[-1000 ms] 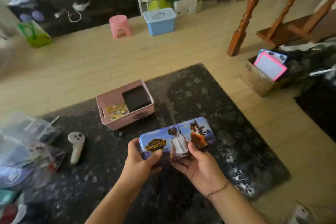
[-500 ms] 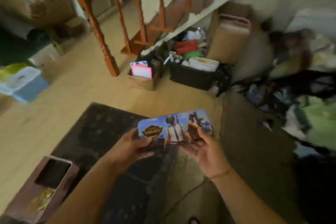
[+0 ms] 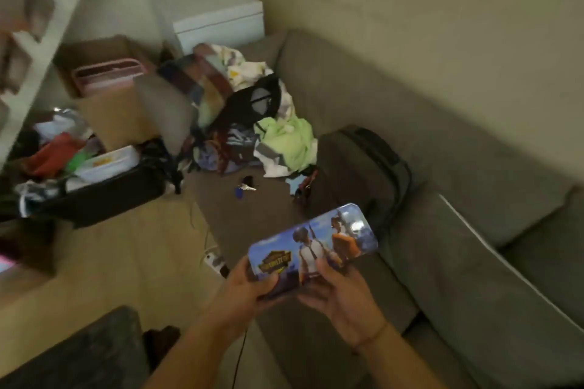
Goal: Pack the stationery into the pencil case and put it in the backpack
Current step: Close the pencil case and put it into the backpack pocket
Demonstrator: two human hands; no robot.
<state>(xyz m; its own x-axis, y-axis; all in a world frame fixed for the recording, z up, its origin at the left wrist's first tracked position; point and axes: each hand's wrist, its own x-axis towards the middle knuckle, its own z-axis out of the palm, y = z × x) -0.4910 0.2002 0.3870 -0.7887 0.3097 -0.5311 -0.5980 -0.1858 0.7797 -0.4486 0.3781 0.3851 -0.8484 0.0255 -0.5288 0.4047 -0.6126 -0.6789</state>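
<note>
A home: sofa [image 3: 474, 246]; strewn clothes [image 3: 284, 136].

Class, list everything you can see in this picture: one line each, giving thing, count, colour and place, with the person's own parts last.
pencil case: one, blue with printed figures, shut, held in both hands
backpack: one, dark grey, on the sofa seat
sofa: one, grey, right
clothes pile: one heap, mixed colours, on the sofa's far end
keys: one bunch, blue tag, on the seat
cardboard box: one, brown, left, on the floor
black bin: one, full of clutter, left
white box: one, far corner
left hand: grips the case's left end
right hand: grips the case's near edge
</note>
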